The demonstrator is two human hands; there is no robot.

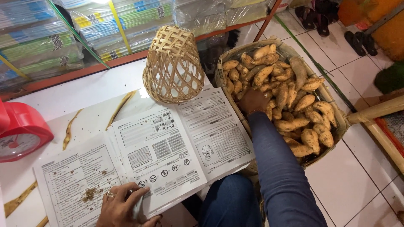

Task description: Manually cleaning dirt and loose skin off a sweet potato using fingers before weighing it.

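My right hand point(253, 101) reaches into a large woven basket point(335, 110) full of orange-brown sweet potatoes point(294, 90); its fingers curl down among the tubers, and what they grip is hidden. My left hand point(121, 206), with a ring on one finger, rests flat on printed sheets of paper point(164, 147) spread over a white table point(84, 92). A small pile of brown crumbs point(89, 194) lies on the paper just left of that hand.
An upturned small bamboo basket point(173, 66) stands at the table's far edge. A red kitchen scale point(19, 133) sits at the left. Wrapped book stacks point(63, 33) fill a shelf behind. Sandals point(357, 42) lie on the tiled floor to the right.
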